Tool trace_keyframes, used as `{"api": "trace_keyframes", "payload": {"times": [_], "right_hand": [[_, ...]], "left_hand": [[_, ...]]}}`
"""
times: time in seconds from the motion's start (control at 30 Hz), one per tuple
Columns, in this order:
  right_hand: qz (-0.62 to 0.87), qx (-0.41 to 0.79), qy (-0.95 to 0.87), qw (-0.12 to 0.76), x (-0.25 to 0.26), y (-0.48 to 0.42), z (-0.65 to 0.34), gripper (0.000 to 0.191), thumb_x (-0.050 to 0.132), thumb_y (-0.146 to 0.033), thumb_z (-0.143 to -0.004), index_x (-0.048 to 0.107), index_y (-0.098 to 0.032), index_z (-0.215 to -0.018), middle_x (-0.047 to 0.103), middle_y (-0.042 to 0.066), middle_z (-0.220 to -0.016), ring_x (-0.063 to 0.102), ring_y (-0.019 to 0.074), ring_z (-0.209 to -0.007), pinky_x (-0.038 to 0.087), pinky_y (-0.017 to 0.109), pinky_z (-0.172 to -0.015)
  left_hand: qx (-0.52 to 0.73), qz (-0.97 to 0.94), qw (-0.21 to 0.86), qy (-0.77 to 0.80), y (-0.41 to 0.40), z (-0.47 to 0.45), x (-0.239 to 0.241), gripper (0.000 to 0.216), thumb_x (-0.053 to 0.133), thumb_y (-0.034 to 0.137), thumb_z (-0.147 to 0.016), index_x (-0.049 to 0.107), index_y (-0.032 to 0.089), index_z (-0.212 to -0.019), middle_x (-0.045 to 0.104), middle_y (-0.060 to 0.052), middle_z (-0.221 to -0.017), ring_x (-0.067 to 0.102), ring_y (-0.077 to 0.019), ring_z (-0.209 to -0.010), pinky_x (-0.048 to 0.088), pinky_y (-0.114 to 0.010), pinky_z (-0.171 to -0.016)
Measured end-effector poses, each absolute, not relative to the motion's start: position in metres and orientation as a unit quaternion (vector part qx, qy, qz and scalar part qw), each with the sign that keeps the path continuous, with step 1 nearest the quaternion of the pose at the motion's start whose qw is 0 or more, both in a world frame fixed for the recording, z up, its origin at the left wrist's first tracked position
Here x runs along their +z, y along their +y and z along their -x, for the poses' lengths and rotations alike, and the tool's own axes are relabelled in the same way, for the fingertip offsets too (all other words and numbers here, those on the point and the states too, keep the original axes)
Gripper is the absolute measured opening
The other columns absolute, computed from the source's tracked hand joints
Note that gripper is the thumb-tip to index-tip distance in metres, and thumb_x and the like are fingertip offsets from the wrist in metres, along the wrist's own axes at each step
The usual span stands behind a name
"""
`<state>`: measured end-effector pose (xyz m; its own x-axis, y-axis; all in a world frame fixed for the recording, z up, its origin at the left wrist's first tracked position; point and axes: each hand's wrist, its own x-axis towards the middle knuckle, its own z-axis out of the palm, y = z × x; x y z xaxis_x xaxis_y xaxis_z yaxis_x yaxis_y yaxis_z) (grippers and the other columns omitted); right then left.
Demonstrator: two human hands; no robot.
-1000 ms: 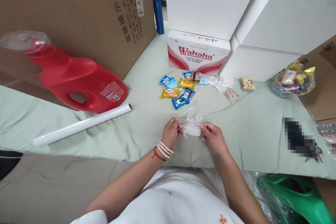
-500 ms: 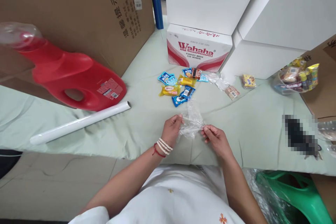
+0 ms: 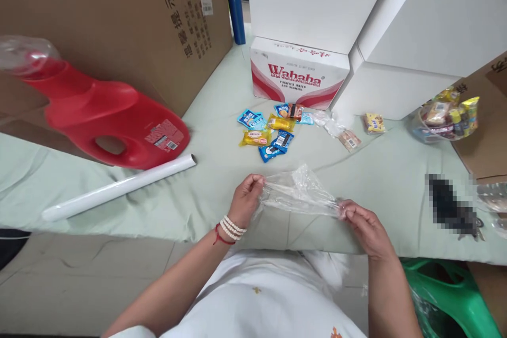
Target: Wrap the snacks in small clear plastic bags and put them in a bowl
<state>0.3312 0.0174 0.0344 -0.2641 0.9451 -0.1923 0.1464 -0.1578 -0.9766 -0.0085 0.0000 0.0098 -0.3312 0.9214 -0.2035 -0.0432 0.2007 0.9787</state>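
Note:
A clear plastic bag (image 3: 299, 194) is stretched between my two hands above the pale green cloth (image 3: 388, 179). My left hand (image 3: 245, 202), with bead bracelets and a red string at the wrist, pinches the bag's left end. Its right end is pinched by my right hand (image 3: 362, 224). Beyond the bag lies a small heap of blue and yellow snack packets (image 3: 269, 132).
A red detergent jug (image 3: 106, 116) lies on its side at left, a white paper roll (image 3: 114, 187) in front of it. Cardboard box (image 3: 119, 21), Wahaha carton (image 3: 299, 76) and white boxes (image 3: 396, 37) stand behind. A bag of snacks (image 3: 446, 116) sits at right, a green object (image 3: 447, 296) below.
My hands have drawn apart, the right one moving right and down, and the crumpled bag is now pulled out long between them.

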Motion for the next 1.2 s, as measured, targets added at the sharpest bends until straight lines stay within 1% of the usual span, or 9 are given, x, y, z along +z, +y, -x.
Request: {"api": "trace_keyframes", "payload": {"times": [0.17, 0.27, 0.43, 0.57, 0.73, 0.87, 0.97, 1.07, 1.2], "right_hand": [[0.442, 0.566, -0.668, 0.196, 0.05, 0.023, -0.339, 0.033, 0.061, -0.05, -0.097, 0.074, -0.022, -0.088, 0.071, 0.01, -0.107, 0.066, 0.0243, -0.103, 0.051, 0.036, -0.094], [0.41, 0.55, -0.709, 0.166, 0.052, 0.029, -0.327, 0.033, 0.056, -0.048, -0.101, 0.074, -0.022, -0.091, 0.07, 0.01, -0.109, 0.066, 0.0221, -0.101, 0.05, 0.034, -0.093], [0.421, 0.522, -0.721, 0.173, 0.045, 0.024, -0.33, 0.032, 0.056, -0.048, -0.101, 0.077, -0.023, -0.098, 0.07, 0.01, -0.116, 0.065, 0.0228, -0.108, 0.05, 0.034, -0.098], [0.455, 0.537, -0.693, 0.156, 0.049, 0.013, -0.362, 0.035, 0.06, -0.053, -0.098, 0.078, -0.023, -0.103, 0.071, 0.012, -0.12, 0.066, 0.026, -0.114, 0.051, 0.037, -0.102], [0.495, 0.545, -0.644, 0.211, 0.061, 0.028, -0.356, 0.065, 0.07, -0.06, -0.088, 0.058, -0.027, -0.143, 0.061, 0.014, -0.144, 0.058, 0.0285, -0.132, 0.047, 0.043, -0.111], [0.474, 0.607, -0.602, 0.214, 0.051, 0.051, -0.303, 0.064, 0.08, -0.065, -0.076, 0.07, -0.021, -0.121, 0.075, 0.01, -0.108, 0.07, 0.0241, -0.097, 0.057, 0.035, -0.085], [0.504, 0.617, -0.537, 0.276, 0.036, 0.068, -0.278, 0.05, 0.078, -0.065, -0.075, 0.071, -0.018, -0.088, 0.063, -0.001, -0.067, 0.054, 0.0125, -0.057, 0.045, 0.024, -0.052], [0.56, 0.576, -0.457, 0.381, 0.021, 0.083, -0.271, 0.048, 0.081, -0.063, -0.07, 0.062, -0.02, -0.079, 0.052, -0.006, -0.059, 0.038, 0.0087, -0.047, 0.029, 0.022, -0.042], [0.604, 0.524, -0.455, 0.39, 0.012, 0.097, -0.264, 0.044, 0.075, -0.061, -0.073, 0.054, -0.022, -0.073, 0.048, -0.007, -0.054, 0.035, 0.0099, -0.045, 0.027, 0.025, -0.042]], "left_hand": [[0.437, -0.48, 0.48, 0.59, -0.002, 0.015, 0.022, 0.061, 0.064, 0.026, -0.072, 0.057, 0.021, -0.132, 0.066, -0.009, -0.129, 0.06, -0.0245, -0.121, 0.045, -0.037, -0.102], [0.343, -0.526, 0.452, 0.634, 0.009, 0.008, 0.03, 0.064, 0.067, 0.033, -0.075, 0.054, 0.02, -0.136, 0.072, -0.008, -0.113, 0.066, -0.0249, -0.104, 0.048, -0.037, -0.091], [0.32, -0.542, 0.414, 0.658, 0.023, -0.001, 0.027, 0.033, 0.056, 0.049, -0.086, 0.063, 0.019, -0.076, 0.051, 0.002, -0.06, 0.05, -0.016, -0.062, 0.038, -0.029, -0.063], [0.454, -0.424, 0.497, 0.606, 0.018, 0.001, 0.023, 0.042, 0.055, 0.06, -0.089, 0.06, 0.019, -0.081, 0.041, 0.007, -0.055, 0.038, -0.0109, -0.052, 0.031, -0.024, -0.053], [0.485, -0.381, 0.584, 0.527, 0.008, -0.014, 0.035, 0.05, 0.06, 0.067, -0.088, 0.065, 0.018, -0.1, 0.03, 0.01, -0.057, 0.031, -0.0087, -0.049, 0.026, -0.021, -0.047], [0.496, -0.376, 0.581, 0.524, 0.008, -0.023, 0.037, 0.054, 0.056, 0.066, -0.091, 0.065, 0.019, -0.116, 0.033, 0.008, -0.062, 0.033, -0.0092, -0.05, 0.027, -0.021, -0.045], [0.498, -0.387, 0.492, 0.6, 0.016, -0.014, 0.026, 0.052, 0.047, 0.064, -0.096, 0.065, 0.019, -0.114, 0.037, 0.008, -0.059, 0.037, -0.0115, -0.051, 0.033, -0.023, -0.049], [0.483, -0.388, 0.341, 0.707, 0.025, -0.002, 0.012, 0.043, 0.044, 0.056, -0.098, 0.063, 0.019, -0.104, 0.051, 0.002, -0.066, 0.05, -0.0165, -0.063, 0.045, -0.028, -0.063], [0.445, -0.44, 0.125, 0.77, 0.026, -0.002, 0.011, 0.041, 0.047, 0.044, -0.097, 0.058, 0.014, -0.122, 0.065, -0.015, -0.108, 0.06, -0.0289, -0.105, 0.048, -0.047, -0.098]]}}
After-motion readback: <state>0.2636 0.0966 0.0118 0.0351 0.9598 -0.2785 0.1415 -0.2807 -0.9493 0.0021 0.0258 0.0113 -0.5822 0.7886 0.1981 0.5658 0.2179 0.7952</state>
